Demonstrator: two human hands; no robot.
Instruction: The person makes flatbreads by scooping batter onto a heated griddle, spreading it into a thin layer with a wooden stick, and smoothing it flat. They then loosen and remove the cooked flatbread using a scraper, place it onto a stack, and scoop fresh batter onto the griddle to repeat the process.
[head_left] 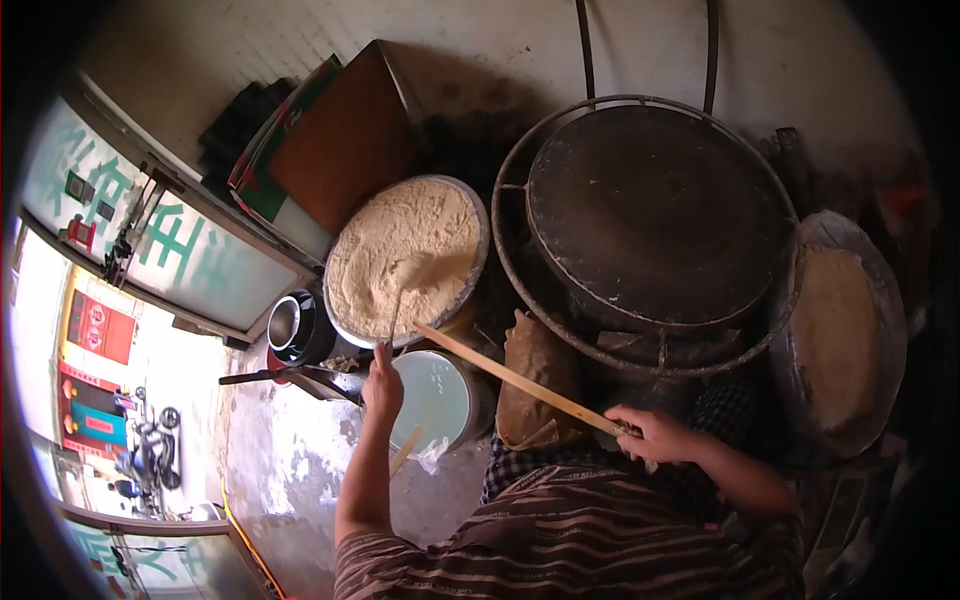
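Note:
My left hand (pixel 382 385) is closed round the handle of a ladle (pixel 407 272), whose bowl rests on the pale batter (pixel 440 225) in a large round basin (pixel 484 240). In my right hand (pixel 650 435) is the near end of a long wooden stick (pixel 520 381), which slants up to the left; its far end is close to the basin's lower rim. Below the basin stands a bucket (pixel 480 400) of cloudy pale liquid, with another wooden piece (pixel 407 450) leaning in it.
A big round black griddle (pixel 660 215) sits inside a metal ring frame at the upper right. To its right is a lined basket (pixel 885 330) holding a flat tan stack. A brown-covered object (pixel 533 390) stands before me. Dark pots (pixel 290 325) and a pan lie left; a doorway opens beyond.

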